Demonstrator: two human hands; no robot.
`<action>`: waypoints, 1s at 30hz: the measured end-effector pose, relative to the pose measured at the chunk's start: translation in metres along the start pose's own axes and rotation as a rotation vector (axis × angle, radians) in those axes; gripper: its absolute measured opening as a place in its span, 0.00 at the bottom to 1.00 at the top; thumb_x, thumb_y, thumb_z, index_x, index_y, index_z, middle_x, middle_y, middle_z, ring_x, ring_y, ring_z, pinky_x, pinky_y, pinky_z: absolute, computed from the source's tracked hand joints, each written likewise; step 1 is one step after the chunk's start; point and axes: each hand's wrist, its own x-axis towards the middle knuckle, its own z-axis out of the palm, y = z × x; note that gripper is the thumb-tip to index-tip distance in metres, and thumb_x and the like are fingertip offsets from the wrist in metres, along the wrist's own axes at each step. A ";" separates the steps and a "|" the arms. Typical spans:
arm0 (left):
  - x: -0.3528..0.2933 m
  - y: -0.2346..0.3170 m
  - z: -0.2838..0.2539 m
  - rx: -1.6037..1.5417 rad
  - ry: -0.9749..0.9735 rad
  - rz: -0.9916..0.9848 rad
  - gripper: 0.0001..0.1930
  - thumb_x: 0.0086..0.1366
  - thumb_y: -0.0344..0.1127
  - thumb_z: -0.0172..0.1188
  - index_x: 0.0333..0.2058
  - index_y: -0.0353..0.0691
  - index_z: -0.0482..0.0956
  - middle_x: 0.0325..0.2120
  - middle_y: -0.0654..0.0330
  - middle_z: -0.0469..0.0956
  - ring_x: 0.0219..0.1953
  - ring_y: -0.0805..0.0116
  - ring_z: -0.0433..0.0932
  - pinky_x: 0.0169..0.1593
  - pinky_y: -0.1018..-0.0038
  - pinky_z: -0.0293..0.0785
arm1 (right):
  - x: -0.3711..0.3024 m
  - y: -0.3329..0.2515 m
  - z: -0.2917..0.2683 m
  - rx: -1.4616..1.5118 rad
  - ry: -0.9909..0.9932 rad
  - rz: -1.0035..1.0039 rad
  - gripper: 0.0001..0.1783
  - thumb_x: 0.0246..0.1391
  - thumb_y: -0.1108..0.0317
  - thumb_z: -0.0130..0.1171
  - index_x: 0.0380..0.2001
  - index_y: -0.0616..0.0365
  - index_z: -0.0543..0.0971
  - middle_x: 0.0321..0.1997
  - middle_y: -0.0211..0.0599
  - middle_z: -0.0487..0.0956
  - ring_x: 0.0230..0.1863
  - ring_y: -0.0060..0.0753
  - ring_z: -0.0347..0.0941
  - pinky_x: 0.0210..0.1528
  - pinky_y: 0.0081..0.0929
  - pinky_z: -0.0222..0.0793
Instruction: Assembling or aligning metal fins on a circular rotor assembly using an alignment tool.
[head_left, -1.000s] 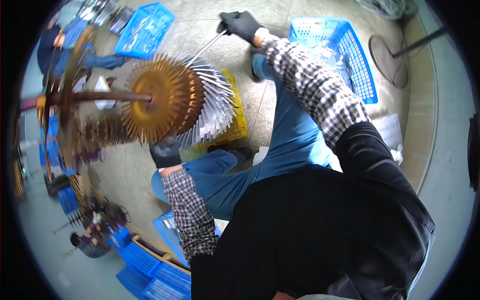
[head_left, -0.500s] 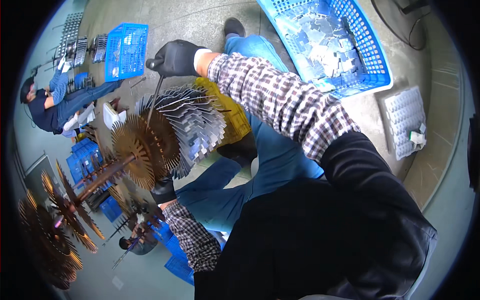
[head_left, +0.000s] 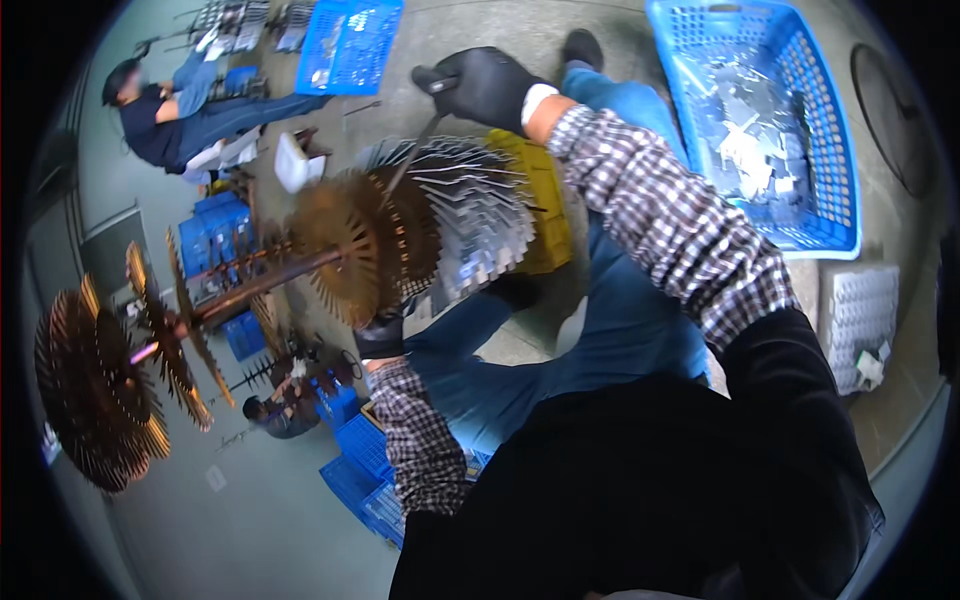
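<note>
A: Where are the toothed discs (head_left: 335,250)?
B: Brownish and round, they sit on the copper-toned shaft (head_left: 262,287), in front of the person's legs. On their right side is a thick fan of silver plates (head_left: 485,215).
A: What are the hands doing?
B: The right hand (head_left: 487,88), in a black glove, is above and to the right of the discs, closed around the handle of a thin rod (head_left: 415,155). The rod slants down to the discs' upper edge.
A: And the left hand (head_left: 380,336)?
B: It's gloved too, right at the discs' lower edge. Its fingers are hidden behind them, so I can't tell whether it grips anything.
A: What else is around the discs?
B: Beyond the plates, to the discs' right, is a yellow crate (head_left: 548,225). Farther right stands a big blue crate (head_left: 852,190) with flat, shiny pieces (head_left: 755,145) inside. Left of the discs, farther along the shaft, are more discs (head_left: 95,390). Well above and left of them, a co-worker (head_left: 152,130) sits with legs outstretched.
</note>
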 end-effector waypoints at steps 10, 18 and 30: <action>0.010 0.054 0.010 0.496 0.044 0.337 0.22 0.77 0.35 0.48 0.66 0.35 0.69 0.65 0.52 0.73 0.67 0.56 0.72 0.68 0.61 0.70 | -0.009 -0.012 -0.016 0.147 -0.036 0.147 0.34 0.70 0.38 0.49 0.26 0.55 0.87 0.20 0.31 0.79 0.26 0.30 0.75 0.40 0.27 0.71; 0.001 0.043 0.028 -0.628 0.067 0.052 0.18 0.72 0.35 0.58 0.58 0.40 0.77 0.57 0.54 0.79 0.56 0.55 0.81 0.59 0.64 0.80 | -0.012 -0.011 -0.009 0.139 0.005 0.162 0.34 0.69 0.38 0.48 0.25 0.53 0.88 0.19 0.28 0.76 0.26 0.27 0.73 0.37 0.24 0.69; 0.009 0.075 0.021 0.597 0.291 0.494 0.19 0.69 0.30 0.60 0.58 0.42 0.76 0.56 0.56 0.79 0.53 0.54 0.82 0.56 0.64 0.81 | -0.014 -0.028 -0.013 0.088 0.144 0.317 0.32 0.67 0.43 0.55 0.21 0.59 0.86 0.13 0.28 0.73 0.18 0.26 0.68 0.30 0.25 0.68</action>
